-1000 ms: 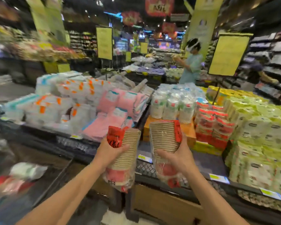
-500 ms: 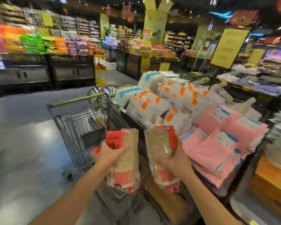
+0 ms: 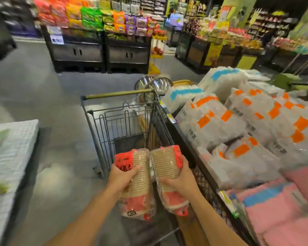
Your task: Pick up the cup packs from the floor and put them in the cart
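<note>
I hold two plastic-wrapped packs of stacked brown paper cups with red labels, side by side over the near end of the cart. My left hand [image 3: 122,176] grips the left cup pack [image 3: 140,185]. My right hand [image 3: 181,178] grips the right cup pack [image 3: 164,164]. The wire shopping cart [image 3: 103,139] stands straight ahead with its bar handle at the far end; part of its basket is hidden behind the packs.
A display table [image 3: 188,144] piled with white, orange-marked and pink packs runs along the cart's right side. A white-covered stack [image 3: 11,153] stands at the left. Snack shelves [image 3: 100,48] stand across the grey floor beyond. Steel bowls [image 3: 158,84] sit past the cart handle.
My view has swung left from the display shelf to the cart. Both hands, each with its cup pack, now hang over the cart's basket and the packs are closer together.
</note>
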### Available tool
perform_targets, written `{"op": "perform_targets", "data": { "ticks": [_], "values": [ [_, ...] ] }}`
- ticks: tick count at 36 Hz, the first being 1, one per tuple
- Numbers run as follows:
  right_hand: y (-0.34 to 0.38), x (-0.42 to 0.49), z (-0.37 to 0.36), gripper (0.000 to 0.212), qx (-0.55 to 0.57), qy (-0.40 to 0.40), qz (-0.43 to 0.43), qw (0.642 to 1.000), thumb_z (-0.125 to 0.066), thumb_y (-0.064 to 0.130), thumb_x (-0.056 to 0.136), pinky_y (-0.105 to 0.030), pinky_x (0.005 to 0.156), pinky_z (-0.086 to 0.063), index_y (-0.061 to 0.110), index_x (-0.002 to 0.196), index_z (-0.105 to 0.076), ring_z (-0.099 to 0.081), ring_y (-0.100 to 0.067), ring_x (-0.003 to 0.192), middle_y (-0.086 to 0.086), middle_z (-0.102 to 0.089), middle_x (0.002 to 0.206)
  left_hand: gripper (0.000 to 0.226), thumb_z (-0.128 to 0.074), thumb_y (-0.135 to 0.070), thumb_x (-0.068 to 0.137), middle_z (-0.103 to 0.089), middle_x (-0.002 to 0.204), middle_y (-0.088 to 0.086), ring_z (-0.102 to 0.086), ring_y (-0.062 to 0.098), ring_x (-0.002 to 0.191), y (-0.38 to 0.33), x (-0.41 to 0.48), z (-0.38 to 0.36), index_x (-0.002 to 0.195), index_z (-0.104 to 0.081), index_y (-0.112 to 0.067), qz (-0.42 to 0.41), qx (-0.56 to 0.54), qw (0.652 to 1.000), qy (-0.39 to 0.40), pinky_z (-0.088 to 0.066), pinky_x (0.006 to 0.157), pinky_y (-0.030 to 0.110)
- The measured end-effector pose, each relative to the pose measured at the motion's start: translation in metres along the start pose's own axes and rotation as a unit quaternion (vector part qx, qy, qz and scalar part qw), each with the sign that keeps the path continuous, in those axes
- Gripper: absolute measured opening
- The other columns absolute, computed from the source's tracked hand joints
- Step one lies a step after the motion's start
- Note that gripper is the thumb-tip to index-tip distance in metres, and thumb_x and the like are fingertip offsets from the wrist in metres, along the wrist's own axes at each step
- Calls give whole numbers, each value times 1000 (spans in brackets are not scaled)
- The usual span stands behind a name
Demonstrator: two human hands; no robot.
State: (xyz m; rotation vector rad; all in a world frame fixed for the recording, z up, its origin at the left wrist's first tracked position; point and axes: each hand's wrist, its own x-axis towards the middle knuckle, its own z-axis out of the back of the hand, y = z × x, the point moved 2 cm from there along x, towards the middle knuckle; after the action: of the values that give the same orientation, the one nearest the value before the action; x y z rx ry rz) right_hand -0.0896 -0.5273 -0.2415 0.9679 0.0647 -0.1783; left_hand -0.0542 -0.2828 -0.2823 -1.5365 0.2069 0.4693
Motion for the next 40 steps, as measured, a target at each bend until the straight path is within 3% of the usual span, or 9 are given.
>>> {"op": "perform_targets", "data": {
  "ticks": [9, 15, 20, 24, 27, 30, 33, 35, 40],
  "values": [
    [-86, 95, -47, 143, -106, 105, -118, 982, -82, 73, 49, -50, 104, -49, 40, 158, 4, -52, -27, 133, -3, -43, 149, 126, -94, -70, 24, -71, 118, 4, -71, 26, 103, 128, 100, -39, 130, -54, -16, 154, -9, 980, -127, -58, 92, 50],
    [-146, 106, -90, 141, -134, 170, -199, 956, -79, 72, 47, -49, 102, -49, 45, 156, 8, -55, -29, 127, -4, -48, 142, 71, -100, -40, 45, -72, 80, 9, -69, 28, 71, 137, 79, -60, 100, -65, -14, 212, -7, 964, -162, -57, 66, 39],
    [-243, 119, -145, 138, -104, 182, -265, 941, -83, 79, 33, -50, 109, -45, 64, 146, -5, -51, -20, 134, 7, -46, 150, 79, -101, -42, 39, -75, 98, 2, -71, 20, 85, 180, 112, -67, 110, -69, -27, 194, 27, 971, -137, -53, 60, 14],
    [-234, 143, -149, 146, -128, 169, -352, 912, -80, 70, 48, -45, 120, -31, 49, 158, 14, -38, -22, 147, -2, -34, 160, 89, -89, -71, 30, -72, 97, -10, -71, 17, 100, 223, 148, -81, 105, -69, -27, 180, 74, 973, -122, -55, 87, 25],
    [-240, 160, -156, 128, -136, 168, -342, 914, -72, 64, 68, -39, 107, -45, 38, 161, 11, -58, -27, 131, -8, -55, 148, 61, -98, -38, 46, -76, 85, -1, -73, 22, 76, 249, 169, -97, 98, -69, -26, 235, 82, 957, -146, -60, 67, 29],
    [-269, 171, -174, 135, -114, 208, -346, 908, -81, 56, 77, -33, 89, -51, 33, 159, 24, -70, -27, 110, -12, -68, 132, 71, -97, -35, 55, -73, 87, 12, -66, 21, 59, 281, 182, -110, 110, -57, -13, 319, 87, 934, -139, -55, 54, 30],
    [-295, 177, -190, 148, -6, 239, -399, 885, -85, 58, 48, -20, 78, -52, 17, 165, -4, -72, -4, 89, -11, -67, 131, 100, -94, -56, 46, -66, 115, 9, -68, 31, 100, 316, 192, -117, 127, -50, -19, 342, 117, 925, -113, -56, 88, 41],
    [-307, 181, -194, 144, 11, 229, -414, 881, -83, 58, 45, -27, 93, -53, 12, 163, -15, -68, -13, 112, -7, -60, 138, 115, -89, -74, 35, -66, 118, 7, -66, 33, 106, 350, 202, -117, 131, -49, -23, 329, 138, 928, -109, -54, 95, 45],
    [-294, 188, -189, 68, 44, 284, -464, 838, -88, 31, 80, -36, 95, -47, 0, 131, -54, -59, -39, 119, -36, -55, 137, 135, -79, -88, 13, -71, 110, 7, -72, 27, 90, 375, 216, -122, 129, -57, -23, 344, 144, 923, -99, -62, 80, 47]
  ]
}}
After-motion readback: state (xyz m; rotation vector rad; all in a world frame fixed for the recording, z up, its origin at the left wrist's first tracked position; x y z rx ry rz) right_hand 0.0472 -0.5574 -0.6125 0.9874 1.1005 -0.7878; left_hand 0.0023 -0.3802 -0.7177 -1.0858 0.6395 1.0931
